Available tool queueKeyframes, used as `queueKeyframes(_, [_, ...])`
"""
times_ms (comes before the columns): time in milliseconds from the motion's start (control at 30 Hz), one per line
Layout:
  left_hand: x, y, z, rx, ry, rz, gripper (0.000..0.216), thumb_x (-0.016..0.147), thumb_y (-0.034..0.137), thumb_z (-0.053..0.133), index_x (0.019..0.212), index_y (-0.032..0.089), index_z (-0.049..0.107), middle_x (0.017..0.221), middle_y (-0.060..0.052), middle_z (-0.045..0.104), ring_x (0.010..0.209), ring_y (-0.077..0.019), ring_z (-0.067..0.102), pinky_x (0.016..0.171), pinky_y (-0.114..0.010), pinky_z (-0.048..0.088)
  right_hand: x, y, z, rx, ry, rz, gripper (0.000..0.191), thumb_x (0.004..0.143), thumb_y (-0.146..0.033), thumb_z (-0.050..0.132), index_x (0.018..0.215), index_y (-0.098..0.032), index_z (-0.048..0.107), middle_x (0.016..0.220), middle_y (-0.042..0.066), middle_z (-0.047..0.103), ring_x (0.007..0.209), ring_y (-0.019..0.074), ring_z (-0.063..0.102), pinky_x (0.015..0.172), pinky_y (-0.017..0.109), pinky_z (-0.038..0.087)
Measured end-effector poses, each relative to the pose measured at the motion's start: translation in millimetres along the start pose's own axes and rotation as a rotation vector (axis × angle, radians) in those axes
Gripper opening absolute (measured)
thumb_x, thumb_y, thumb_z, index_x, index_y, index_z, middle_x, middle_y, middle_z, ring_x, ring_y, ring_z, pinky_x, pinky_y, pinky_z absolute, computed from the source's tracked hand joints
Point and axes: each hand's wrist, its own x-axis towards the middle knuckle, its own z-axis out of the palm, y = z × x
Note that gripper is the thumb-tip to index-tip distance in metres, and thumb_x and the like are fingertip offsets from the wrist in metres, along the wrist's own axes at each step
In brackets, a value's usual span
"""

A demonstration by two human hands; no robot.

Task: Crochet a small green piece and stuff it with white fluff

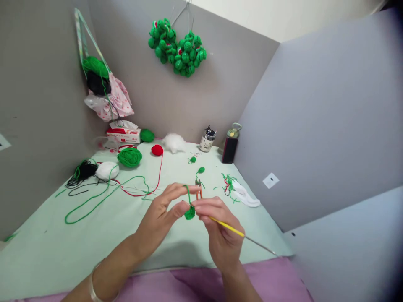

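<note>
Head view: both of my hands meet above the front half of the pale green table cover (103, 239), near its centre
Left hand (162, 214): thumb closed on the green crochet piece (189, 213), forefinger stretched out and apart from the thumb; I cannot tell how the hidden fingers stand
Right hand (224, 230): fingers together, clamped on the yellow-handled hook (228, 226), its metal shaft pointing out to my lower right
Green crochet piece: small and rounded, found between my two sets of fingertips, below my left forefinger
Working strand (189, 193): green, rising from the piece to my left forefinger
Snips (198, 183): orange handles, dark blades pointing away from me, lying just beyond my fingers and partly covered by them
Small green pieces: two noted beyond the snips, one nearer (201, 170), one farther (193, 160)
Yarn, left side: green ball (129, 157), red ball (157, 150) with its strand trailing towards me, white ball (107, 170) beside the black yarn (85, 170)
Right side: thread scraps (229, 183) touching a white cloth (248, 196); dark phone (230, 150) upright in front of a bottle (233, 131)
Back edge: tissue box (124, 135), white fluff (174, 143), patterned cup (206, 143)
Wall: green clusters (189, 55) hanging above the table
My left wrist: one bracelet (92, 287)
</note>
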Motion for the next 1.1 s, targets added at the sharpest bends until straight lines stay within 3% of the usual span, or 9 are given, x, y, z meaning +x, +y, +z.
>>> queueKeyframes(100, [-3,-6,4,-0.227,-0.002,-0.225,0.037,0.081,0.037,0.083,0.117,0.032,0.08,0.086,-0.001,0.067,0.079,-0.0197,0.06,0.076,-0.032,0.049,-3,4,1,-0.03,-0.002,-0.015,0.034,0.096,-0.004,0.057,0.115,-0.028,0.074,0.106,0.007,0.077,0.093,0.0195,0.072,0.07,0.034,0.06])
queueKeyframes(267, [-6,-15,11,-0.345,0.073,-0.268,0.041,0.076,0.028,0.088,0.116,0.032,0.081,0.078,0.001,0.061,0.074,-0.0151,0.053,0.062,-0.025,0.041,-7,8,12,-0.092,0.101,0.011,0.033,0.095,-0.005,0.057,0.111,-0.027,0.074,0.096,0.005,0.073,0.089,0.0184,0.07,0.066,0.031,0.058])
queueKeyframes(400, [-11,-16,14,-0.415,0.131,-0.336,0.047,0.077,0.027,0.087,0.124,0.029,0.077,0.08,0.002,0.061,0.07,-0.0137,0.051,0.065,-0.026,0.043,-8,12,15,-0.102,0.145,0.044,0.03,0.096,-0.007,0.057,0.108,-0.028,0.074,0.09,0.003,0.07,0.084,0.0176,0.068,0.064,0.03,0.057])
queueKeyframes(533, [-13,-18,15,-0.456,0.165,-0.353,0.061,0.079,0.026,0.087,0.136,0.029,0.068,0.083,0.002,0.064,0.081,-0.0152,0.057,0.083,-0.028,0.047,-6,16,14,-0.045,0.033,0.094,0.026,0.096,-0.008,0.058,0.105,-0.026,0.075,0.088,0.003,0.068,0.08,0.0156,0.067,0.063,0.028,0.057])
queueKeyframes(700, [-13,-24,16,-0.512,0.157,-0.393,0.056,0.083,0.03,0.084,0.136,0.027,0.067,0.087,0.001,0.067,0.088,-0.0149,0.059,0.089,-0.028,0.045,-10,23,21,-0.168,0.077,-0.071,0.042,0.093,-0.001,0.059,0.12,-0.029,0.074,0.101,0.006,0.068,0.088,0.0158,0.069,0.071,0.029,0.06])
queueKeyframes(900, [-11,-25,11,-0.544,0.151,-0.422,0.049,0.081,0.03,0.086,0.128,0.026,0.072,0.085,0.002,0.061,0.086,-0.0139,0.057,0.086,-0.027,0.044,-11,28,18,0.175,0.09,0.249,0.024,0.1,-0.015,0.058,0.104,-0.028,0.078,0.093,0.003,0.069,0.081,0.015,0.068,0.067,0.029,0.059])
queueKeyframes(1100, [-11,-31,7,-0.422,0.254,-0.345,0.036,0.082,0.029,0.084,0.118,0.029,0.077,0.084,0.004,0.057,0.084,-0.0114,0.053,0.083,-0.023,0.042,-15,28,16,0.289,0.157,0.29,0.021,0.101,-0.02,0.057,0.102,-0.026,0.078,0.094,0.004,0.07,0.075,0.0146,0.066,0.064,0.031,0.056])
